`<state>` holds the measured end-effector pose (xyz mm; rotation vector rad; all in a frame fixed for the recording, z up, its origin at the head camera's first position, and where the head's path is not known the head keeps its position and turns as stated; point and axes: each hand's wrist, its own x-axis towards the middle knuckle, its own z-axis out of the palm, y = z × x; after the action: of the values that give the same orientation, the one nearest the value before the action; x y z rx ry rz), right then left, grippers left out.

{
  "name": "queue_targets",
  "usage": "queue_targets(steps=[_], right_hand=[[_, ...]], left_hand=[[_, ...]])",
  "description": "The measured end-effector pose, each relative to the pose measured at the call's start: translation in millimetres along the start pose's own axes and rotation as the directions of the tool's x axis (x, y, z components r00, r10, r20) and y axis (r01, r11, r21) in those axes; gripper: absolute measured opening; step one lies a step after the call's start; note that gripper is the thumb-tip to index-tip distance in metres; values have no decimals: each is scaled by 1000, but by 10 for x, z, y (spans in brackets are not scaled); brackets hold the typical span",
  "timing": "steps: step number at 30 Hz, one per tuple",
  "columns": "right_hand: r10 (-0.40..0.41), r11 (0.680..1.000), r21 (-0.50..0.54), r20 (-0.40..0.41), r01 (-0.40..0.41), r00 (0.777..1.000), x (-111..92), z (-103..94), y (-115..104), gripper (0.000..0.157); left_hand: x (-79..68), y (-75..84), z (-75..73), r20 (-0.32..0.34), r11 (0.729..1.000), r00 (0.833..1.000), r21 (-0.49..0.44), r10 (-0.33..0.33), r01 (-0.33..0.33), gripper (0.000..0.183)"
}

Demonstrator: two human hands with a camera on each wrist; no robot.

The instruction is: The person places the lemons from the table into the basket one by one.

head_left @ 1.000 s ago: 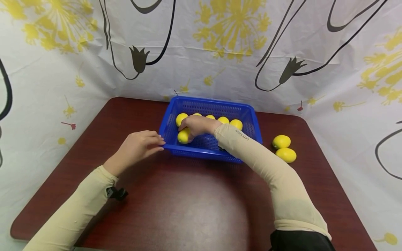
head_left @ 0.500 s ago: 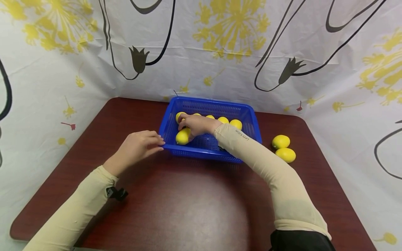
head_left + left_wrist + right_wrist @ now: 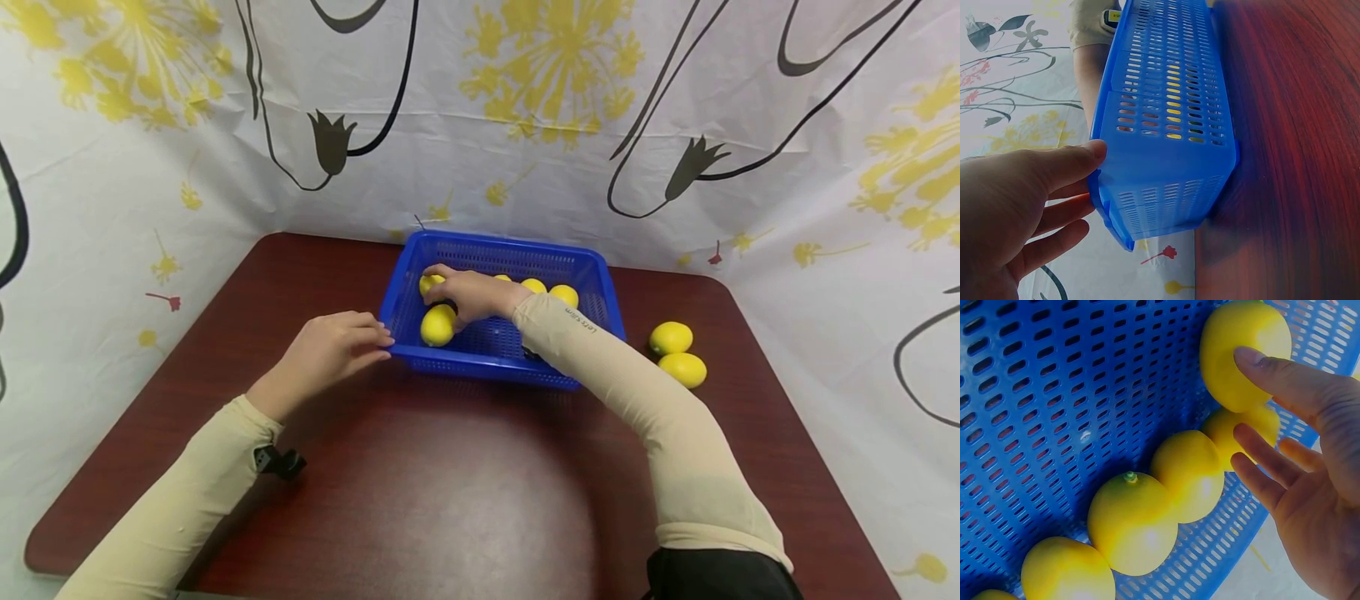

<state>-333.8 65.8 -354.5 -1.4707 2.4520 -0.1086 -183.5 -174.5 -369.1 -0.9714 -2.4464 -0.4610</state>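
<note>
A blue perforated plastic basket point(image 3: 480, 359) stands at the back of the table with several yellow lemons in it. My left hand point(image 3: 330, 354) pinches its front left corner rim, thumb on one side and fingers on the other, clearest in the left wrist view. Inside the basket, my right hand point(image 3: 480, 296) is spread over the left end. In the right wrist view its thumb touches a lemon point(image 3: 1241, 362) set apart from the row, and its loosely bent fingers hold nothing, close to the end lemon of the row point(image 3: 1263, 428). Other lemons point(image 3: 1135, 525) line the far wall.
Two more lemons, one behind point(image 3: 671, 338) and one in front point(image 3: 682, 371), lie on the dark red table point(image 3: 450, 500) to the right of the basket. A white patterned sheet point(image 3: 465, 100) hangs behind the table and along both sides.
My right hand's fingers have loosened from the front left lemon, which has shifted slightly left, and have spread toward the back left lemon. My left hand stays at the basket corner.
</note>
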Motion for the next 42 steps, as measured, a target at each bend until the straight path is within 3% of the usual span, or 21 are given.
queue_targets(steps=[8,16,35,42], right_hand=[[-18,1000,-4,7,18,1000,-10,-27,-46,51],[5,1000,28,34,-6,999,-49,-70,-34,51],[78,992,101,3,-77,997,-324,-485,-88,50],[94,994,59,-37,-91,995,-484,-658,-67,47]], left_hand=[[8,0,6,-34,1000,999,-3,25,-26,19],[10,5,6,-24,1000,999,2,25,-25,20],[-14,-21,19,-44,1000,999,7,29,-28,20],[-20,-18,18,-43,1000,999,3,22,-22,21]])
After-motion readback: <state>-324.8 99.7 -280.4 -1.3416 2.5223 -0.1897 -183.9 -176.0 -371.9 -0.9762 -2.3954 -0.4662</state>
